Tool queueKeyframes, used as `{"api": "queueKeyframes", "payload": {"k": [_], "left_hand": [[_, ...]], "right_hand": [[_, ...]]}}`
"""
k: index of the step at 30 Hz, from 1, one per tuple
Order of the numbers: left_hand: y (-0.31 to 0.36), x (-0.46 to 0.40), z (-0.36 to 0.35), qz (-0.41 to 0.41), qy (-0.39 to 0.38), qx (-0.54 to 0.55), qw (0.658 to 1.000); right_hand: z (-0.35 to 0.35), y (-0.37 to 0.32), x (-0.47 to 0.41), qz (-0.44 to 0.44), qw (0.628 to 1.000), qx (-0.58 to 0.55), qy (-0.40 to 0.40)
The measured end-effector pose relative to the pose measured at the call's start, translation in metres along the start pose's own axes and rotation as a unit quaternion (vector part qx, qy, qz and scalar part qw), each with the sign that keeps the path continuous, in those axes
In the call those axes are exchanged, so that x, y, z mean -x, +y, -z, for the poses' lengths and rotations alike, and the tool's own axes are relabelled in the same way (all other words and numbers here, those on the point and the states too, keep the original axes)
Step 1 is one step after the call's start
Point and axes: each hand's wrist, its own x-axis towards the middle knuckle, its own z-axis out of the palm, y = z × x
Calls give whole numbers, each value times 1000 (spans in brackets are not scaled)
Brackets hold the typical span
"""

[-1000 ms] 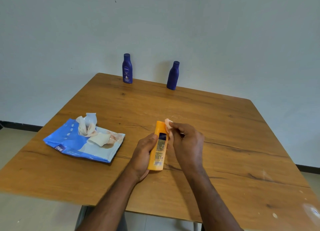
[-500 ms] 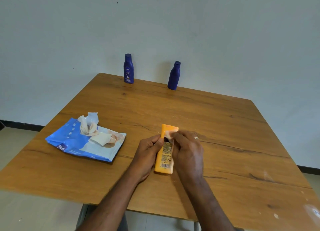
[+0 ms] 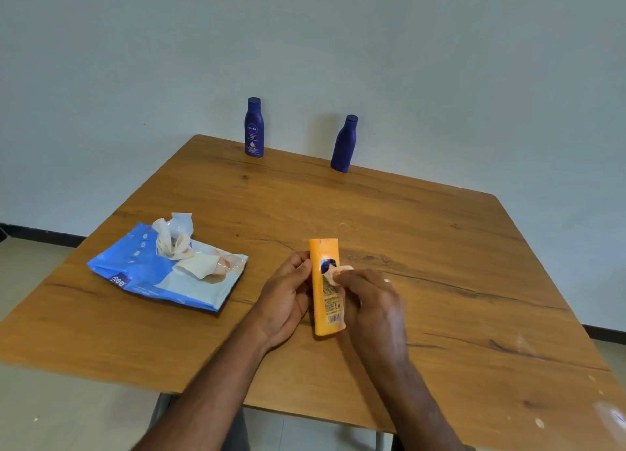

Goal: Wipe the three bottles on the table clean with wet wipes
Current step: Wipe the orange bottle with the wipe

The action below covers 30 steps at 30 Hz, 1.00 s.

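An orange bottle (image 3: 323, 291) is held over the wooden table (image 3: 440, 247), its back label facing me. My left hand (image 3: 286, 296) grips the bottle's left side. My right hand (image 3: 371, 301) pinches a small wet wipe (image 3: 335, 273) and presses it against the label on the bottle's right side. Two dark blue bottles stand upright at the table's far edge: one with a white label (image 3: 254, 127) on the left, and a plain one (image 3: 345, 143) to its right.
A blue pack of wet wipes (image 3: 159, 274) lies on the table to the left of my hands, its flap open and crumpled wipes sticking out of the top. A white wall stands right behind the far edge.
The bottle has turned so its label faces me more squarely. My right hand with the wipe slid from the bottle's top down onto the label.
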Motion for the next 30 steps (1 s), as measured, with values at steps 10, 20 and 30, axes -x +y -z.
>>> {"api": "queueKeyframes", "payload": {"k": [10, 20, 30], "left_hand": [[-1, -1, 0, -15, -46, -18, 999], [-1, -2, 1, 8, -53, -32, 998], [-2, -7, 6, 2, -38, 18, 999]], "right_hand": [[-9, -24, -29, 24, 999, -20, 16], [0, -2, -20, -42, 998, -26, 32], [-8, -14, 3, 11, 999, -44, 9]]}}
